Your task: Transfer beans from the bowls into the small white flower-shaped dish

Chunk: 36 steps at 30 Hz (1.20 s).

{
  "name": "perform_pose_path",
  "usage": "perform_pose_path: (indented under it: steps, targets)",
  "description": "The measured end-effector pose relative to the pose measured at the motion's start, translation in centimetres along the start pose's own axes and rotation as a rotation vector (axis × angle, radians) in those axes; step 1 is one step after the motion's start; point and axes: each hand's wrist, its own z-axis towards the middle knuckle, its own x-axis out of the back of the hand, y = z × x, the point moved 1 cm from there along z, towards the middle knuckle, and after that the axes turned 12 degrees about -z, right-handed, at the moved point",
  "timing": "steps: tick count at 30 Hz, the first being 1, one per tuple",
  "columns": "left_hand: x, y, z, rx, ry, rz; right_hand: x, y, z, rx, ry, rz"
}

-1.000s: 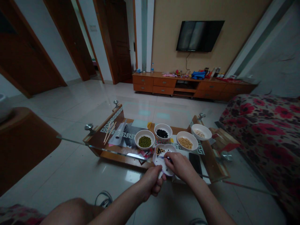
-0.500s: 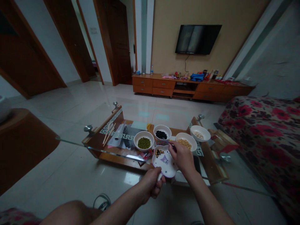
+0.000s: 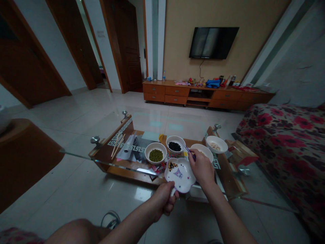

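Note:
My left hand (image 3: 166, 200) is closed around the handle of a white flower-shaped dish (image 3: 184, 179) with a cartoon print. A small heap of black and yellow beans (image 3: 172, 166) lies at the dish's far left. My right hand (image 3: 201, 167) grips a thin purple utensil (image 3: 191, 153), pointing up and left toward the bowl of black beans (image 3: 174, 146); its exact kind is unclear. Left of that stands a bowl of green beans (image 3: 155, 155). Behind my right hand a white bowl (image 3: 207, 151) is partly covered. Farther right, another bowl (image 3: 218, 142) holds pale pieces.
Everything stands on a glass-topped coffee table (image 3: 109, 162). Wooden chopsticks (image 3: 118, 145) lie at its left, beside plastic-wrapped items (image 3: 127, 149). A flower-patterned couch (image 3: 286, 128) is to the right. Across the floor are a low cabinet (image 3: 177, 91) and a wall television (image 3: 213, 43).
My right hand has moved right, off the dish's right edge and in front of the yellow bean bowl, turning so the purple utensil shows more. My left hand and the dish stay put.

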Motion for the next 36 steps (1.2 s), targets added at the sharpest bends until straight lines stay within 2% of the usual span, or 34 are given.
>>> perform_pose_path:
  steps: [5,14,22,31,36]
  targets:
    - [0.1,-0.1,0.2,-0.01,-0.012,-0.003,0.2,0.2,-1.2,0.015,-0.068,-0.044]
    - [0.0,0.1,0.0,-0.003,-0.005,0.002,-0.2,0.1,-2.3,0.139,-0.297,-0.094]
    - [0.0,0.1,0.0,-0.001,-0.012,-0.005,-0.5,-0.2,-2.5,0.187,-0.31,-0.118]
    - [-0.1,0.2,-0.1,0.008,-0.005,-0.008,-0.5,0.5,-2.3,0.071,-0.297,-0.201]
    - [-0.2,0.2,-0.2,-0.009,-0.003,-0.005,-0.5,0.4,-2.4,0.073,-0.334,-0.191]
